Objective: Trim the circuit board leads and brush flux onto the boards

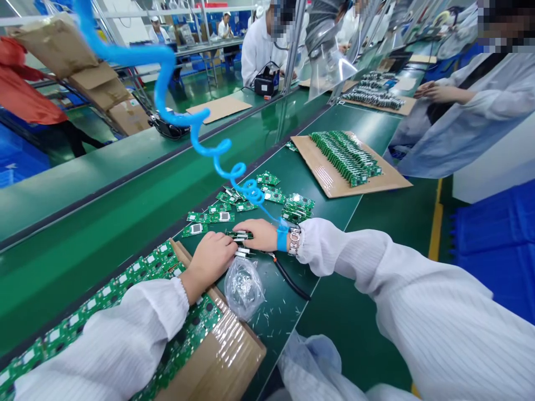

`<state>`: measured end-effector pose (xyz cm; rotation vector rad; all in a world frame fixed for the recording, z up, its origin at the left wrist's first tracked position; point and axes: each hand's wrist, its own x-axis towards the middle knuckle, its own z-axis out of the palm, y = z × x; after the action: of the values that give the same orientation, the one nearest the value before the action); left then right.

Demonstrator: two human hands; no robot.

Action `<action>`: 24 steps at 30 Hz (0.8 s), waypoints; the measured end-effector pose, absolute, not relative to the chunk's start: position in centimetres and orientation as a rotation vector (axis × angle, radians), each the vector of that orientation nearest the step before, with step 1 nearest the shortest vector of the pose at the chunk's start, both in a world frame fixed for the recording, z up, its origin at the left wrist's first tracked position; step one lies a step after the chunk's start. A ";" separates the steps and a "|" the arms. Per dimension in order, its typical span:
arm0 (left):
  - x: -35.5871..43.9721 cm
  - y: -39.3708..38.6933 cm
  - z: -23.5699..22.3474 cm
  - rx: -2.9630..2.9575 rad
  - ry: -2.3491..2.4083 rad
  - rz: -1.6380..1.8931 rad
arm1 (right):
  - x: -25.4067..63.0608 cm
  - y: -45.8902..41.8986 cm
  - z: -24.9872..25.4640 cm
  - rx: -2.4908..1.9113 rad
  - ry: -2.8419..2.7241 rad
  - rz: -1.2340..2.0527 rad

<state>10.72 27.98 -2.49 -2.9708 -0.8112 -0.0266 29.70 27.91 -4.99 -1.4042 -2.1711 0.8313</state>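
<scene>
A small stack of circuit boards [239,236], white parts on their edges, is between my two hands on the green bench. My left hand [212,257] has its fingers curled against the stack's left end. From the right, my right hand [259,234] grips the same boards, its wrist in a blue band [283,236] tied to a coiled blue cord. Just below the hands lies a clear plastic bag [244,288]. Beside it are black-handled cutters [292,280], tips close under my right hand. Loose green boards [221,211] are scattered beyond my hands.
Cardboard sheets bear rows of boards: one [234,351] under my left arm, another [334,184] farther along. Thin metal clippings [270,323] litter the bench near its edge. The coiled blue cord [167,83] hangs across the view. A co-worker [468,111] stands at right, near blue crates [497,239].
</scene>
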 end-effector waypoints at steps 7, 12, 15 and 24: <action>10.8 28.2 -2.0 -2.962 -0.966 -0.012 | 29.9 28.0 -5.3 -1.452 -2.182 0.785; 11.0 28.6 -1.7 -2.966 -1.084 0.021 | 30.0 27.8 -5.3 -1.423 -2.202 0.786; 11.2 28.8 -1.7 -2.956 -1.175 0.033 | 29.9 27.8 -5.0 -1.408 -2.225 0.800; 11.8 28.4 -1.4 -2.864 -1.390 0.099 | 28.8 27.5 -4.3 -1.467 -2.353 0.715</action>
<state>11.83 28.45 -1.38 -2.8635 -1.3904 0.0993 28.81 27.51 -4.31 -1.4666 -2.3525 0.7154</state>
